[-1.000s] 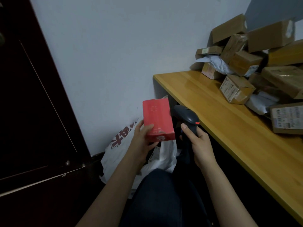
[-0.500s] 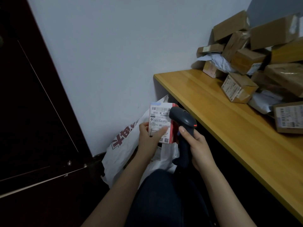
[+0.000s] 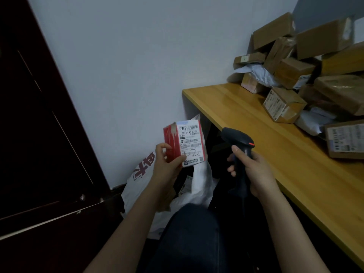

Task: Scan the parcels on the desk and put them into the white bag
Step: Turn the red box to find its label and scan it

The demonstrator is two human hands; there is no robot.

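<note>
The scanner point(image 3: 239, 143) has swung off to the right: half a second ago its head sat right against the parcel point(image 3: 187, 146), and now there is a clear gap between them. The parcel has also turned since a second ago, when only its red face showed; its white label point(image 3: 190, 141) now faces the camera.

The left hand point(image 3: 167, 164) holds the parcel upright by its lower left corner, grip clamped on it with the thumb across the label's bottom edge. The parcel is in the air, directly above the mouth of the bag point(image 3: 136, 186), off the counter's point(image 3: 266, 146) left end. The right hand point(image 3: 251, 170) has its grip wrapped round the scanner handle, forefinger up by the head.

The bag slumps on the floor against the wall point(image 3: 137, 66), red print on its side, and something labelled shows inside it. The left forearm crosses in front of the bag, and the person's knee point(image 3: 193, 237) hides its near side. A dark door point(image 3: 35, 134) fills the left. A pile point(image 3: 291, 69) of brown boxes and pale mailers crowds the far right of the counter, one labelled box point(image 3: 283, 104) lying nearest the bare wood.
</note>
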